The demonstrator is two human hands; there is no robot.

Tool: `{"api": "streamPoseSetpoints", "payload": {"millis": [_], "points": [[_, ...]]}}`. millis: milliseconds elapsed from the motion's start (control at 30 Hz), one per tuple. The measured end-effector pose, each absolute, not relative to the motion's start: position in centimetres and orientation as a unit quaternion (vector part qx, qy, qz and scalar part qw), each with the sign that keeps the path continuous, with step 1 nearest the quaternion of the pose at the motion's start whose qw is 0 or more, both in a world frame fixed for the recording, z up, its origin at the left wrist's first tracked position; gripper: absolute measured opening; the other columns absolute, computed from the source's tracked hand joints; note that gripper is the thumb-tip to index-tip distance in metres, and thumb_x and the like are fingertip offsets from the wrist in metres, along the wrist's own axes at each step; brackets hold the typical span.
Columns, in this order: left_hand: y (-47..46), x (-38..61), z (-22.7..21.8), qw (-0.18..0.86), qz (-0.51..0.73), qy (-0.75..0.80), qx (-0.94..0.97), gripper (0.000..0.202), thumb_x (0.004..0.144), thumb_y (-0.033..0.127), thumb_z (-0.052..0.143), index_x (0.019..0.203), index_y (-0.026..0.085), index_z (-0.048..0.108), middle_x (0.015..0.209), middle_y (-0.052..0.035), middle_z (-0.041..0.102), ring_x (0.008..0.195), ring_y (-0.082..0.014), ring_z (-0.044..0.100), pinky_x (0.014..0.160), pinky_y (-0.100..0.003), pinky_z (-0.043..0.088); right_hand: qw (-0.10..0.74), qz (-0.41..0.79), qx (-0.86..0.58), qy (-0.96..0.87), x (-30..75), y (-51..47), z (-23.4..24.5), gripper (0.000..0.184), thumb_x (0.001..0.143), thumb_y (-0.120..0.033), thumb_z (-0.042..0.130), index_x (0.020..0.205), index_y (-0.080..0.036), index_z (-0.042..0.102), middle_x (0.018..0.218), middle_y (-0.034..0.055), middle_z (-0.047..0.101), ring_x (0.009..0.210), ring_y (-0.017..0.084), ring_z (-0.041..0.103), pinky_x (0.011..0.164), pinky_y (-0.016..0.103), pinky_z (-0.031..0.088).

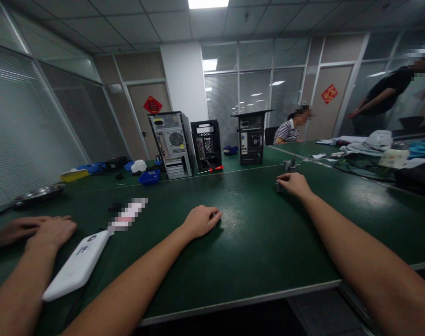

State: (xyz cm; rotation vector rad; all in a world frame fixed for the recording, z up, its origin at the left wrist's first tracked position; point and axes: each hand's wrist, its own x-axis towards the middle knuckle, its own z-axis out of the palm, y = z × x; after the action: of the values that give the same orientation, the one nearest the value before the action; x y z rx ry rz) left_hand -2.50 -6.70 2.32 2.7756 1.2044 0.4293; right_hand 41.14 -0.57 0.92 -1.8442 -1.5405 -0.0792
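My left hand (201, 220) rests on the green tabletop (247, 261) with its fingers curled together. A small dark bit shows under its fingertips, too little to name. Further out to the right, my right hand (295, 185) pinches a small grey metal cylinder (279, 186), which stands at the table surface, partly hidden by the fingers. Just behind that hand stand a few similar small metal pieces (287, 165), partly covered by it.
Another person's hands (51, 231) lie at the left beside a white device (80, 263). Computer cases (175, 144) stand at the back, near a red-handled screwdriver (217, 168) and a blue bin (150, 177). Cables (359, 169) and a white cap (378, 140) lie at right.
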Motion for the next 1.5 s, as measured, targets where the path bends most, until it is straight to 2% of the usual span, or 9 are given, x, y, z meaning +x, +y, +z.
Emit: {"api": "streamPoseSetpoints", "payload": {"millis": [267, 500, 633, 800, 967, 1133, 1267, 1500], "points": [[-6.7, -2.5, 2.3, 0.045, 0.143, 0.392, 0.908, 0.046, 0.102, 0.050, 0.037, 0.094, 0.022, 0.073, 0.079, -0.0048, 0.071, 0.069, -0.0173, 0.062, 0.062, -0.026, 0.038, 0.370, -0.008, -0.720, -0.587, 41.7, -0.3, 0.5, 0.027, 0.074, -0.044, 0.071, 0.084, -0.020, 0.079, 0.085, 0.0088, 0.077, 0.080, 0.024, 0.069, 0.077, 0.034, 0.053], [-6.6, -2.5, 2.2, 0.043, 0.140, 0.396, 0.906, 0.046, 0.102, 0.051, 0.038, 0.092, 0.022, 0.072, 0.077, -0.0047, 0.070, 0.068, -0.0171, 0.062, 0.061, -0.026, 0.035, 0.397, 0.087, -0.727, -0.553, 42.3, 0.6, -0.7, 0.028, 0.073, -0.046, 0.073, 0.075, -0.019, 0.065, 0.077, 0.0050, 0.073, 0.064, 0.017, 0.065, 0.065, 0.029, 0.051], [-6.6, -2.5, 2.1, 0.037, 0.144, 0.390, 0.909, 0.045, 0.102, 0.050, 0.038, 0.091, 0.022, 0.072, 0.077, -0.0042, 0.070, 0.067, -0.0172, 0.062, 0.060, -0.026, 0.035, 0.403, 0.116, -0.725, -0.547, 42.0, 0.6, -0.7, 0.025, 0.077, -0.043, 0.070, 0.082, -0.018, 0.067, 0.083, 0.0064, 0.075, 0.067, 0.017, 0.066, 0.068, 0.029, 0.052], [-6.6, -2.5, 2.2, 0.037, 0.136, 0.396, 0.908, 0.046, 0.102, 0.050, 0.038, 0.092, 0.022, 0.072, 0.077, -0.0046, 0.071, 0.068, -0.0172, 0.062, 0.061, -0.026, 0.035, 0.385, 0.081, -0.702, -0.594, 41.2, 0.0, -0.3, 0.027, 0.083, -0.037, 0.063, 0.099, -0.021, 0.077, 0.097, 0.0076, 0.076, 0.089, 0.022, 0.070, 0.084, 0.033, 0.053], [-6.7, -2.5, 2.2, 0.036, 0.139, 0.396, 0.907, 0.045, 0.102, 0.050, 0.039, 0.092, 0.022, 0.072, 0.079, -0.0046, 0.071, 0.069, -0.0171, 0.063, 0.062, -0.027, 0.037, 0.354, 0.086, -0.675, -0.642, 40.9, -0.4, -0.2, 0.034, 0.086, -0.040, 0.060, 0.110, -0.023, 0.077, 0.107, 0.0071, 0.076, 0.101, 0.024, 0.069, 0.094, 0.036, 0.051], [-6.8, -2.4, 2.4, 0.039, 0.138, 0.399, 0.906, 0.046, 0.102, 0.051, 0.038, 0.091, 0.022, 0.072, 0.078, -0.0046, 0.071, 0.068, -0.0169, 0.063, 0.061, -0.027, 0.037, 0.324, 0.091, -0.667, -0.665, 41.0, -0.7, -0.2, 0.047, 0.074, -0.039, 0.074, 0.118, -0.022, 0.074, 0.107, 0.0082, 0.075, 0.102, 0.025, 0.068, 0.095, 0.039, 0.052], [-6.7, -2.4, 2.3, 0.037, 0.138, 0.395, 0.907, 0.046, 0.102, 0.051, 0.038, 0.092, 0.022, 0.073, 0.078, -0.0044, 0.071, 0.068, -0.0173, 0.063, 0.062, -0.027, 0.038, 0.321, 0.064, -0.655, -0.681, 40.5, -1.0, -0.2, 0.046, 0.078, -0.032, 0.071, 0.123, -0.021, 0.071, 0.111, 0.0081, 0.074, 0.104, 0.025, 0.068, 0.097, 0.039, 0.051], [-6.5, -2.5, 1.9, 0.031, 0.138, 0.398, 0.906, 0.044, 0.102, 0.050, 0.039, 0.094, 0.023, 0.073, 0.078, -0.0042, 0.071, 0.069, -0.0178, 0.063, 0.062, -0.027, 0.037, 0.333, 0.030, -0.579, -0.744, 35.8, -1.8, 1.5, 0.042, 0.078, -0.034, 0.074, 0.119, -0.024, 0.069, 0.104, 0.0053, 0.075, 0.097, 0.022, 0.069, 0.092, 0.037, 0.052]]}}
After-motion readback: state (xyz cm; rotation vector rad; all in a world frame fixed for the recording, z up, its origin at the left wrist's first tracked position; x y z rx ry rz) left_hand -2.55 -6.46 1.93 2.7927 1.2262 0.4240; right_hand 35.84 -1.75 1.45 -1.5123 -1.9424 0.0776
